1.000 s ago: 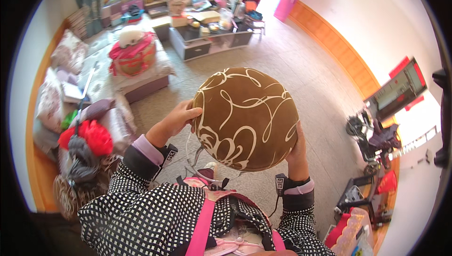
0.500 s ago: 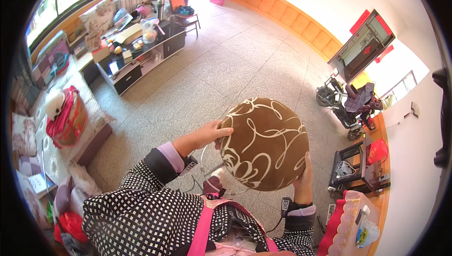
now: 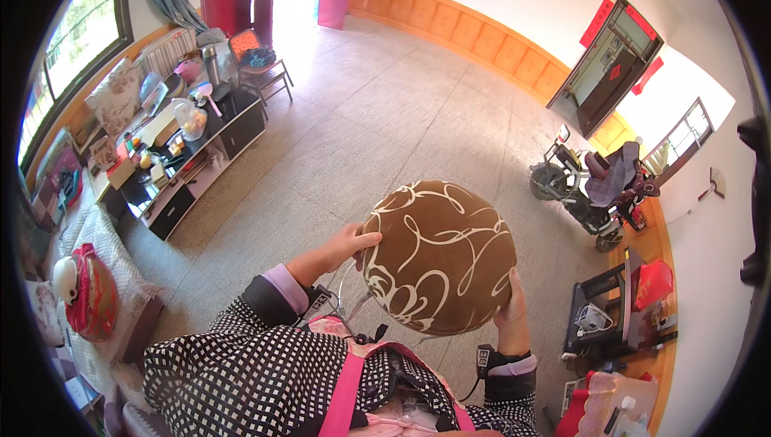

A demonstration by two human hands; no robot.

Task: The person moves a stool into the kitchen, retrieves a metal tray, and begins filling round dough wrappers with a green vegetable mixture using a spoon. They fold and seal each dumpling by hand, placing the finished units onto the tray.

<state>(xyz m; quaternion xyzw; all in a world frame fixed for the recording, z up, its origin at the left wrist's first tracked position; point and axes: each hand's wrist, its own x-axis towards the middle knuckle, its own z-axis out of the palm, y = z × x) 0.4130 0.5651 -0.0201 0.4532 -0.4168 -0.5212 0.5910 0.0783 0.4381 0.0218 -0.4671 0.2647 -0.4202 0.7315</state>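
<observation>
Between my hands is a round stool with a padded brown seat [image 3: 440, 259], patterned with cream swirls and flower outlines. The seat's top faces me, and a bit of pale metal tube, seemingly its leg frame, shows below the left edge. My left hand [image 3: 345, 248] grips the seat's left rim, thumb on top and fingers hidden underneath. At the lower right rim my right hand [image 3: 512, 308] clasps the side, most of its fingers out of sight behind the seat. Small dark devices with cables sit at both wrists.
A low table [image 3: 171, 210] loaded with household items stands at the left, near a folding chair [image 3: 259, 67]. Further right are a parked motorbike [image 3: 590, 184] and a black stand [image 3: 598, 308] with a red bag [image 3: 654, 283]. A sofa [image 3: 108, 248] lines the left side.
My view has swung, so the room's left side sits lower and further left. The stool, still in both hands, appears slightly lower and more to the left.
</observation>
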